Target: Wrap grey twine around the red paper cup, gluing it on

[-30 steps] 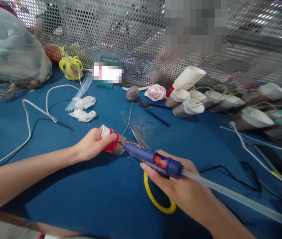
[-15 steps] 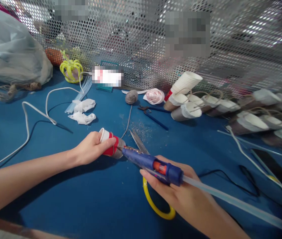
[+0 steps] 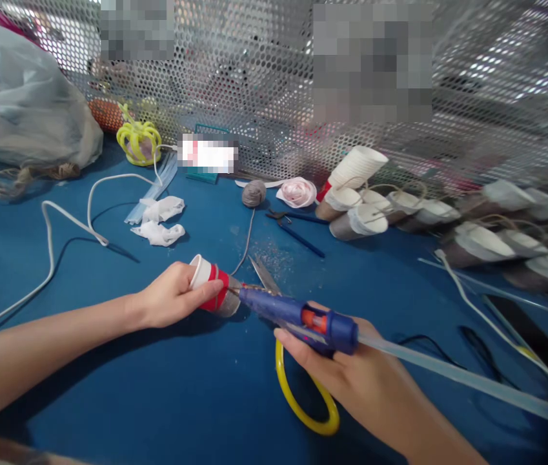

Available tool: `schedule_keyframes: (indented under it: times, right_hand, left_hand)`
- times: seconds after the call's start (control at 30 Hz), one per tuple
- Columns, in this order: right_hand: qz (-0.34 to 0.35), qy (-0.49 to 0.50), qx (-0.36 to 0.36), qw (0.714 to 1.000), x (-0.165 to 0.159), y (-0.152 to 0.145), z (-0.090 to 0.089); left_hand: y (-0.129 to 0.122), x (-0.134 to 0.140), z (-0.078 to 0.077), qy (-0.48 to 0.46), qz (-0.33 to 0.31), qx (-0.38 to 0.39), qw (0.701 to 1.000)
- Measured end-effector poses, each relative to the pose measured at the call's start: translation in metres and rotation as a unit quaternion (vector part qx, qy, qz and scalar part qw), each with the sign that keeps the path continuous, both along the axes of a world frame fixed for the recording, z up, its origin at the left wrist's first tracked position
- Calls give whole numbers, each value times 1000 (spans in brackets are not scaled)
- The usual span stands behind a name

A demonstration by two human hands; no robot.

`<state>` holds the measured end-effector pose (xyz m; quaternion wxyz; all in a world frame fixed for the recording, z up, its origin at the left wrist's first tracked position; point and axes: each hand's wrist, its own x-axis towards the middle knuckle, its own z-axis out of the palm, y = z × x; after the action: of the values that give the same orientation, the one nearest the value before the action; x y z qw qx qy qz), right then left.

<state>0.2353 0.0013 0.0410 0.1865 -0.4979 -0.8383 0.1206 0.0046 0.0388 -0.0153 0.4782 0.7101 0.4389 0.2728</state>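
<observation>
My left hand [image 3: 172, 297] is closed around a paper cup [image 3: 201, 274], tipped on its side with the open rim toward the left. The cup has a red band, and grey yarn is wrapped round its lower end. A blue glue gun [image 3: 281, 310] sits in my right hand [image 3: 346, 368], its nozzle at the yarn-wrapped part of the cup; whether it touches I cannot tell. A long clear glue stick [image 3: 428, 358] sticks out of the gun's back. Under the gun lie scissors [image 3: 281, 381] with yellow handles. Grey yarn runs from the cup to a small ball [image 3: 254, 193].
Blue-handled pliers [image 3: 297, 236] and a pink ribbon roll [image 3: 297, 192] lie farther back. Several wrapped cups [image 3: 361, 221] with twine handles line the right. A white cable [image 3: 48, 258] loops at left near crumpled white scraps [image 3: 160, 223]. A perforated metal screen [image 3: 254, 97] stands behind.
The view has shifted slightly. Both hands keep hold of the cup and glue gun, and the nozzle stays by the cup's lower end.
</observation>
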Motion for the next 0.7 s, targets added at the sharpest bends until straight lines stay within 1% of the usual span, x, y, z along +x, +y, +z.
schedule_keyframes:
  times: [0.17, 0.37, 0.6, 0.7]
  right_hand:
    - [8, 3, -4, 1000, -2, 5, 3]
    - [45, -1, 7, 999, -2, 8, 3]
    - [68, -40, 57, 995, -6, 15, 3]
    - [54, -24, 33, 998, -6, 14, 3]
  left_hand:
    - [0, -1, 0, 5, -16, 17, 1000]
    - [-2, 1, 4, 1, -30, 43, 999]
    - [-2, 1, 5, 19, -35, 57, 998]
    - [-2, 1, 5, 17, -37, 58, 997]
